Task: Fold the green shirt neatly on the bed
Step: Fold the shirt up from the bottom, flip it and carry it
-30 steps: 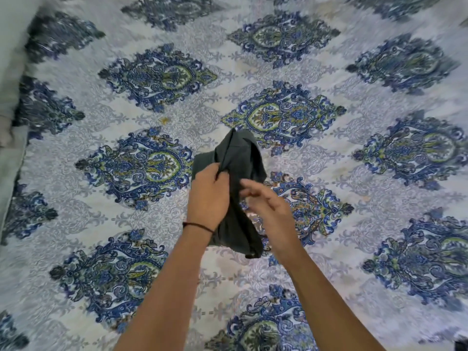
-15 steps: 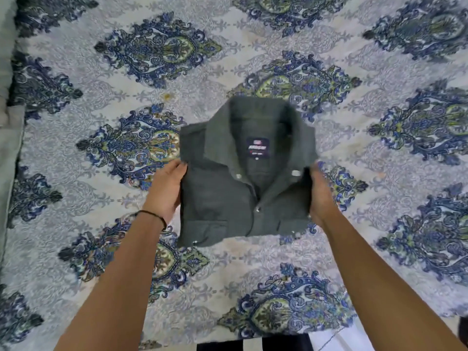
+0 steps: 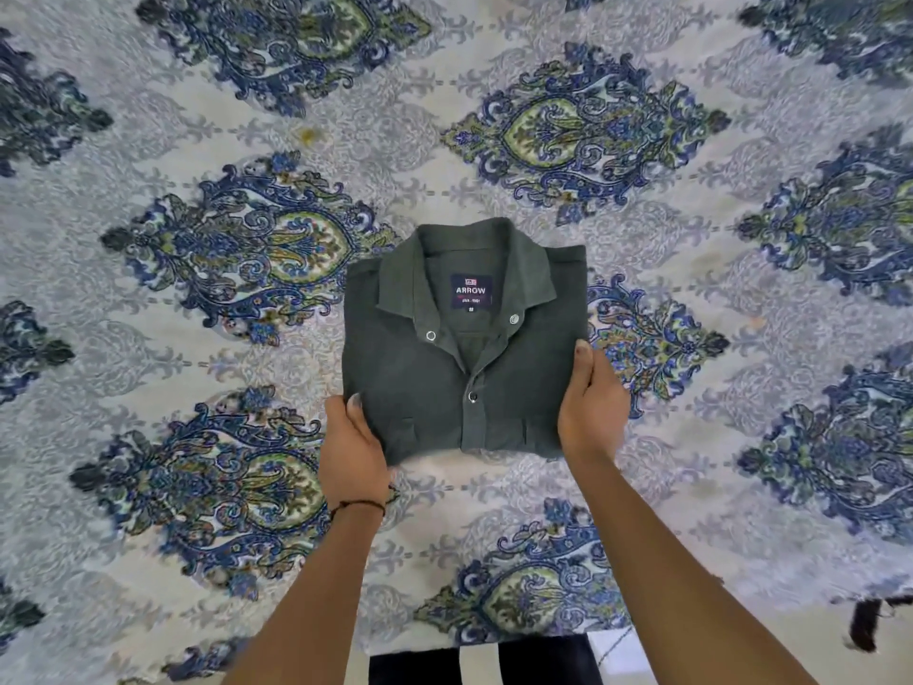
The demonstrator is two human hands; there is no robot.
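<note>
Lowered onto bed (image 3: 148, 487), folded shirt (image 3: 420, 388) gripped by both hands (image 3: 353, 449)

The shirt (image 3: 410, 378) is plain dark green with a navy label (image 3: 471, 291). The bedsheet (image 3: 346, 140) is pale grey-white, patterned with blue-and-olive paisley medallions.

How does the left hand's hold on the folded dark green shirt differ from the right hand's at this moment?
The left hand holds the folded dark green shirt at its near left corner, while the right hand holds farther up the right edge. The left hand's wrist carries a thin dark band; the right hand's wrist is bare. Both lay a thumb on top of the fabric, with the fingers hidden.
</note>
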